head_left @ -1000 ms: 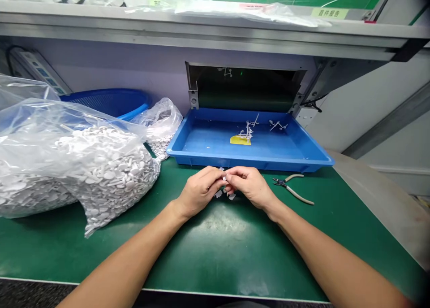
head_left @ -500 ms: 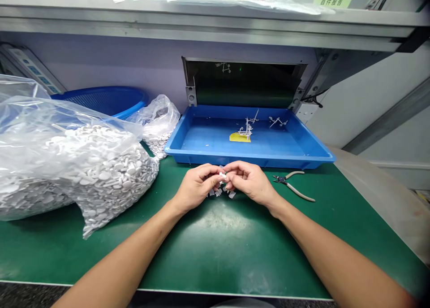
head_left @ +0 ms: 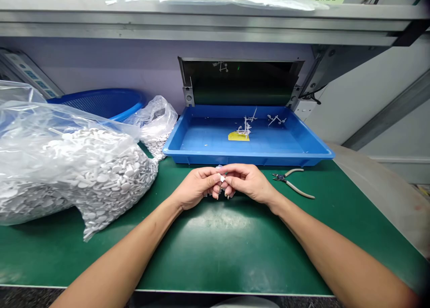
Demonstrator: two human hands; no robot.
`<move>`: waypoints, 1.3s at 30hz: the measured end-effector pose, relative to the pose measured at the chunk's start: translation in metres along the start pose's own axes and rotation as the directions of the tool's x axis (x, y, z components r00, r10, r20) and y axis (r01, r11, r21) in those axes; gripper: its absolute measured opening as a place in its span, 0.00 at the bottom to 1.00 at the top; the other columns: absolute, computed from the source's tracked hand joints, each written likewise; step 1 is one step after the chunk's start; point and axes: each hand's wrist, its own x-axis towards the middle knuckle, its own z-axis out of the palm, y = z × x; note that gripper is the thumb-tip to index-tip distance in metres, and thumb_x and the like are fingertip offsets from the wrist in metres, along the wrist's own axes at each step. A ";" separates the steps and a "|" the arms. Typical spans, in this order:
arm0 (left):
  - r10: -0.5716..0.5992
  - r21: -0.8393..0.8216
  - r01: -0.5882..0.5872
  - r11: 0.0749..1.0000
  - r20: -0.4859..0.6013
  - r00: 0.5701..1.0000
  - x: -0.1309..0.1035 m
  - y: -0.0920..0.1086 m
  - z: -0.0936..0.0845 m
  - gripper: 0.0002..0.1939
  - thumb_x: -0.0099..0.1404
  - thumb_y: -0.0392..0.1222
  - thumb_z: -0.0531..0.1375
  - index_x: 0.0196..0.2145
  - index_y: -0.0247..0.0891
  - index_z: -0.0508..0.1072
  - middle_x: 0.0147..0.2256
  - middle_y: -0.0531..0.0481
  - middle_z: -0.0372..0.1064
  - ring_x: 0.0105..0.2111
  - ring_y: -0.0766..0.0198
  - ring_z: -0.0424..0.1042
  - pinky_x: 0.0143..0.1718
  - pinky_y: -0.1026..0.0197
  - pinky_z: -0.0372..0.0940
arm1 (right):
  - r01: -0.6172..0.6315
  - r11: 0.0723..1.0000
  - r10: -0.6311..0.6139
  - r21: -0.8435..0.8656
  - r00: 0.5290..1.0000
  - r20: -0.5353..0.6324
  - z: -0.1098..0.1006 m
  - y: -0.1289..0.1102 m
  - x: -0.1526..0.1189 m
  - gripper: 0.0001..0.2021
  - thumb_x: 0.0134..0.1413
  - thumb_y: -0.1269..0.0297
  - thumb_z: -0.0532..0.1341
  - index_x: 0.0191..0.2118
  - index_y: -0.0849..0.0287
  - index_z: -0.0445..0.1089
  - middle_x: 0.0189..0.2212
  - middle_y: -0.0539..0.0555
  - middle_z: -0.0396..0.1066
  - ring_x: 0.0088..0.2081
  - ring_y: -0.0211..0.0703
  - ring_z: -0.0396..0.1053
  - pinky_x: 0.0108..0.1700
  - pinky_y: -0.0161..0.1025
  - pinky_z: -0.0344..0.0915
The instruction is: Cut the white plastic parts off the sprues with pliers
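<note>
My left hand point(head_left: 197, 188) and my right hand point(head_left: 249, 182) meet at the fingertips just in front of the blue tray. Between their thumbs and forefingers is a small white plastic piece point(head_left: 222, 179), pinched from both sides. Its exact shape is too small to tell. More small white bits show partly behind the curled fingers, mostly hidden by them. To the right of my right hand, a pair of side cutters point(head_left: 289, 182) with pale handles lies on the green table, jaws toward the hand.
The blue tray point(head_left: 215, 158) holds several white plastic sprues point(head_left: 276, 119) and a yellow label point(head_left: 238, 136). Clear bags point(head_left: 101, 178) full of small white parts stand at left, before a blue basket point(head_left: 134, 102). A conveyor opening point(head_left: 242, 84) sits behind the tray, under a metal shelf point(head_left: 201, 23).
My fingers have curled further around the small white piece, and the loose white bits below are now mostly covered. The whole view has shifted slightly.
</note>
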 end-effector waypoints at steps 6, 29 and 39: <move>-0.029 -0.059 0.033 0.998 0.080 0.996 -0.002 0.001 -0.002 0.13 0.62 0.44 0.65 0.36 0.29 0.74 0.27 0.50 0.67 0.23 0.73 0.64 0.24 0.70 0.66 | -0.024 0.997 0.022 0.067 0.999 0.028 0.001 -0.001 -0.002 0.18 0.54 0.56 0.66 0.46 0.61 0.72 0.26 0.52 0.74 0.24 0.37 0.72 0.29 0.36 0.73; 0.193 -0.274 -0.343 0.898 -0.455 0.869 0.009 0.010 -0.010 0.14 0.55 0.39 0.70 0.35 0.30 0.74 0.28 0.53 0.66 0.25 0.75 0.67 0.26 0.74 0.67 | 0.142 0.969 -0.179 -0.204 0.968 -0.176 0.001 -0.007 -0.004 0.11 0.56 0.59 0.63 0.41 0.59 0.76 0.35 0.54 0.77 0.36 0.43 0.76 0.40 0.38 0.73; -0.046 -0.342 -0.079 0.936 -0.343 0.938 0.007 0.010 -0.005 0.06 0.58 0.31 0.62 0.35 0.32 0.70 0.33 0.50 0.66 0.24 0.73 0.66 0.17 0.74 0.59 | 0.031 0.392 -0.046 -0.920 0.999 0.015 -0.047 -0.011 -0.003 0.06 0.55 0.63 0.62 0.37 0.55 0.76 0.33 0.51 0.74 0.34 0.40 0.70 0.38 0.35 0.62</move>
